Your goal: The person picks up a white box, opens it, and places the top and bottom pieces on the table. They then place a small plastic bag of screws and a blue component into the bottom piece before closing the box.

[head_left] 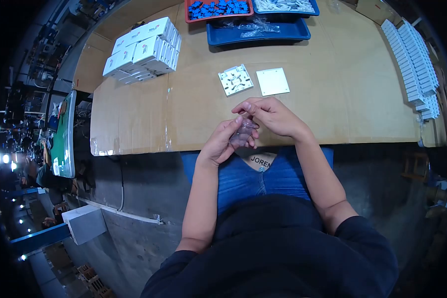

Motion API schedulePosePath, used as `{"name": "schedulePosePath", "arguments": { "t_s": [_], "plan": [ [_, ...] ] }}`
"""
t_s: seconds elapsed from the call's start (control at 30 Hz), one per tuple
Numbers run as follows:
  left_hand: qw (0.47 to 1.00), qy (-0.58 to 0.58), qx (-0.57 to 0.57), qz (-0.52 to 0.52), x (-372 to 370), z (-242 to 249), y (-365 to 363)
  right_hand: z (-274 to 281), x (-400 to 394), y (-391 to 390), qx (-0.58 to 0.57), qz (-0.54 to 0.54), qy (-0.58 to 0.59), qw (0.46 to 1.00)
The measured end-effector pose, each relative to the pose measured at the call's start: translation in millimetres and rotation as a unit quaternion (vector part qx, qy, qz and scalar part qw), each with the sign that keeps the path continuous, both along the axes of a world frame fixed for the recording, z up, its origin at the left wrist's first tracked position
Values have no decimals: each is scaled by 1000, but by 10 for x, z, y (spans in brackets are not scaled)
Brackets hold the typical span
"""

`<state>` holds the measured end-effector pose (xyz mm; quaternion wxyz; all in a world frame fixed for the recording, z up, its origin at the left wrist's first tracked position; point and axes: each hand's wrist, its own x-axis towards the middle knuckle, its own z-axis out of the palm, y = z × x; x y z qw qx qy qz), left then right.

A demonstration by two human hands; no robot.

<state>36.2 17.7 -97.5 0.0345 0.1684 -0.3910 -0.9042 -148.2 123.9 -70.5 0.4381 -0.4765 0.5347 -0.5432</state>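
My left hand (221, 140) is closed around a small clear plastic bag (242, 133) at the table's front edge. Just above it, my right hand (270, 115) has its thumb and fingers pinched together near the bag's upper end. What lies between those fingertips is too small to make out. Beyond my hands, a square white plate with dark slots and clips (235, 80) lies on the cardboard-covered table. Beside it on the right is a plain white square cover (272, 81) with small corner holes.
Stacked white boxes (143, 49) stand at the left. At the back are a red tray of blue parts (187, 16), a tray of white parts (315, 10) and a blue tray (223, 42) holding clear bags. Rows of white pieces (412, 64) line the right edge of the cardboard-covered table (134, 114).
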Motion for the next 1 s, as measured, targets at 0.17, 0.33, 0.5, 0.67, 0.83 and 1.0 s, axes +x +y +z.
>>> {"name": "schedulePosePath", "arguments": {
  "t_s": [0.17, 0.33, 0.5, 0.67, 0.83, 1.0],
  "plan": [
    [999, 23, 46, -9, -33, -59, 63, 64, -47, 61, 78, 114, -68, 988],
    [1000, 16, 16, -20, -42, -156, 85, 114, -56, 84, 101, 173, -46, 979],
    [998, 29, 54, -31, -100, -217, 65, 103, -134, 107, 116, 163, -40, 979],
    [997, 17, 71, -38, -217, -158, -19, 155, -495, 74, 68, 92, 18, 993],
    [975, 66, 212, -9, -240, -444, -253, 298, -1555, -263, 63, -143, 140, 978],
    [949, 119, 293, 1, -219, -550, -302, 210, -2898, -818, 25, -304, 345, 888]
  ]
}}
